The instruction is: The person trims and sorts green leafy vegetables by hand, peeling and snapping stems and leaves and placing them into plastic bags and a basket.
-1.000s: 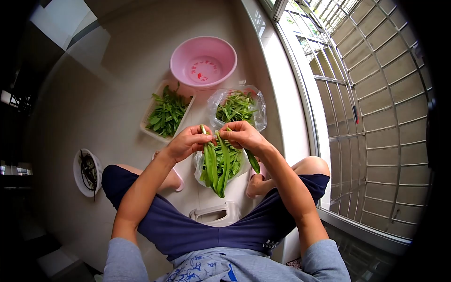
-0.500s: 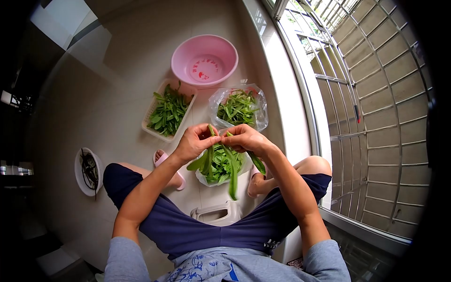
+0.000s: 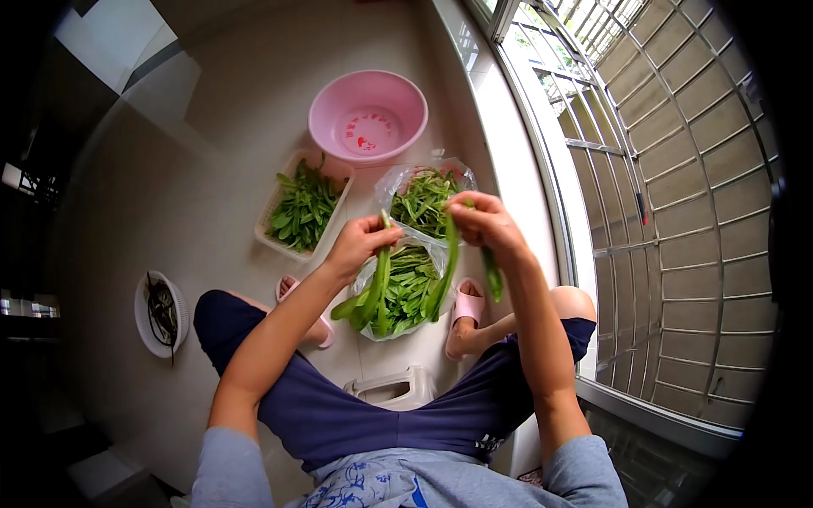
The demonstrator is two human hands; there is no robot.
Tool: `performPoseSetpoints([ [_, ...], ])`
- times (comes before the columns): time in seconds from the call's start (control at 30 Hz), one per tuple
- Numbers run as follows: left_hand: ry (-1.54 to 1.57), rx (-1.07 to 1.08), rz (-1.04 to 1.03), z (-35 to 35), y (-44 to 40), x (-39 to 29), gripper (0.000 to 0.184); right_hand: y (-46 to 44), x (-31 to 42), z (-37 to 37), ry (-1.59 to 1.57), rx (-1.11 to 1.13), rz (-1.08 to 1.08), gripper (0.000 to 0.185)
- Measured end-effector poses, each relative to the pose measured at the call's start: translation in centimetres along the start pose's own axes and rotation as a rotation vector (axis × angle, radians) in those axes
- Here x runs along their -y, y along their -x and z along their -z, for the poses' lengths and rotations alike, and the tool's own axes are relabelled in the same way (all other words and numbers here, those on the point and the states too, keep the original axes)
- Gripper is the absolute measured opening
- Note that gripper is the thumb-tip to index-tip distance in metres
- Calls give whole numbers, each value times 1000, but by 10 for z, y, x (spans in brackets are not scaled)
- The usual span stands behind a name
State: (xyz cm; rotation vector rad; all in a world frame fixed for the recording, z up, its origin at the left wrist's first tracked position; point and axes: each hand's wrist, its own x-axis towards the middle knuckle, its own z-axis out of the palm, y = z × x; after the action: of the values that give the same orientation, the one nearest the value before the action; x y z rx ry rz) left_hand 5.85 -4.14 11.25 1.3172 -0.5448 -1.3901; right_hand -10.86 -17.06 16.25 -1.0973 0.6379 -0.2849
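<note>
I see the left hand [image 3: 366, 244] pinching leaves [image 3: 383, 292] at the near bag's [image 3: 436, 253] eleven o'clock, the right hand [image 3: 489, 223] clamped on other leaves [image 3: 451, 254] at its two; greens [image 3: 413, 292] lie inside, and a tub [image 3: 368, 116] sits at twelve

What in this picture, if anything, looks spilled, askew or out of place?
One small thing: at the white basket, a thin dark strand pokes out past the edge, while the other strands lie inside. Nothing looks spilled around the bagged greens.
</note>
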Motion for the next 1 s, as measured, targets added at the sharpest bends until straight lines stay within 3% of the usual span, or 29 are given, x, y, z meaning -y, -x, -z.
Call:
performPoseSetpoints([
  [0.2, -38, -131, -143, -25, -58, 8, 23, 11, 5, 37, -31, -122, 83, 14],
  [0.37, -84, -153, -217, -37, -86, 2, 21, 12, -1, 46, 16, -197, 64, 13],
  [0.5, -67, -48, -171, -49, -82, -13, 13, 14, -1, 50, 27, -250, 94, 12],
  [0.6, -267, 288, -20, -54, -65, -24, 21, 16, 2, 51, 5, -276, 124, 12],
  [0.7, -290, 462, 76, -55, -49, -27, 23, 14, 3, 48, -16, -266, 139, 11],
  [0.83, -324, 480, 147, -54, -32, -24, 21, 11, -1, 48, -93, -246, 160, 11],
  [1.0, -278, 374, 86, -46, -23, -15, 17, 8, -4, 40, -171, -210, 163, 13],
])
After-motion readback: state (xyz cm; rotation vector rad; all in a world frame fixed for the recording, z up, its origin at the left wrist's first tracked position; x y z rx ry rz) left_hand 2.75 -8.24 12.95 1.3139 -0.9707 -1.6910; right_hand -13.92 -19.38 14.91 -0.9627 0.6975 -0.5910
